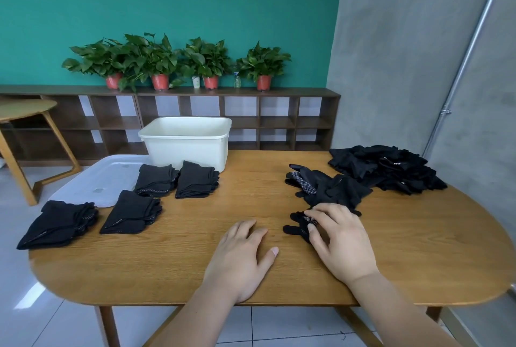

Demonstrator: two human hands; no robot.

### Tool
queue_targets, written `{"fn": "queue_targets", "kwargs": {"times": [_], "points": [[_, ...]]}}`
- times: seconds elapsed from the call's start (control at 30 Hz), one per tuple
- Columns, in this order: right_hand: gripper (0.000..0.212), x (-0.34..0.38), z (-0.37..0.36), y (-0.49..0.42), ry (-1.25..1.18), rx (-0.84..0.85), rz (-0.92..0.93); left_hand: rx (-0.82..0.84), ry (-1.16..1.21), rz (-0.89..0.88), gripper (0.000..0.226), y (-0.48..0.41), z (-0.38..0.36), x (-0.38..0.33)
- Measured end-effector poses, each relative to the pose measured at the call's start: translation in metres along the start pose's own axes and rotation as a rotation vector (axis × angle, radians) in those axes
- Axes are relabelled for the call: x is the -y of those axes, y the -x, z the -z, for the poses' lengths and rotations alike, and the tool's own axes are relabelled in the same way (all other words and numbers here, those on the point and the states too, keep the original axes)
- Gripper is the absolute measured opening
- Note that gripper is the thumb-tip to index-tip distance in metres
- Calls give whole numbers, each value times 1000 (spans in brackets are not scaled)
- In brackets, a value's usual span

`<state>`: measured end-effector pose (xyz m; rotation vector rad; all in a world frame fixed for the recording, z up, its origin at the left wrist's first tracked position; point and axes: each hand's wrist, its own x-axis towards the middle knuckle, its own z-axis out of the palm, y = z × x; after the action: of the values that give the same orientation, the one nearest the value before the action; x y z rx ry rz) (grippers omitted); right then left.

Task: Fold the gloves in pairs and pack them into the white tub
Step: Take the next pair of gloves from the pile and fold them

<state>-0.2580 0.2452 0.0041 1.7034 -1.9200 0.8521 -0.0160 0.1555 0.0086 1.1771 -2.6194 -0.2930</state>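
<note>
On table (195,271): four folded glove stacks (196,179) outside white tub (185,145), loose pile (388,171) unfolded; right hand (340,243) pinches glove (296,225), left hand (240,257) flat.

Everything rests on a rounded brown wooden table (251,193), and I place it all from the white rectangular plastic tub (185,140) at its far edge. Just left of the tub lies a flat white plastic lid (95,179). Right in front of the tub, a folded stack of black knit gloves (156,179) and a second stack (196,179) sit side by side. A third stack (131,212) and a fourth stack (57,224) lie further to its front-left. Well right of the tub is a big loose heap of black gloves (388,169), with a smaller heap (329,187) just nearer me. Front-right of the tub, my right hand (339,238) pinches a single black glove (298,225). My left hand (243,257) rests flat on bare wood.
</note>
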Motion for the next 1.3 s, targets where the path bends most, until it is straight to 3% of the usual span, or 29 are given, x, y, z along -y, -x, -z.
{"fn": "queue_targets", "kwargs": {"times": [0.13,0.33,0.57,0.73,0.87,0.97,1.1,1.3], "points": [[46,-4,-4,-2,74,98,-198,-2,9,2,69,0,1,-1],[51,-8,-8,-4,42,264,-255,-10,18,5,69,-1,0,1],[47,-6,-5,-1,-7,181,-79,-30,36,2,67,-2,-1,2],[36,-10,-11,0,90,216,-122,-54,67,9,62,-2,-2,3],[47,-7,-10,0,81,197,-93,-74,86,11,61,-4,-4,5],[47,-6,-7,1,-29,228,-27,-100,91,14,60,-5,-5,6],[40,-10,-5,1,-103,245,-81,-155,93,38,62,-8,-8,9],[37,-12,-7,0,-32,370,-39,-158,100,51,62,-7,-7,9]]}}
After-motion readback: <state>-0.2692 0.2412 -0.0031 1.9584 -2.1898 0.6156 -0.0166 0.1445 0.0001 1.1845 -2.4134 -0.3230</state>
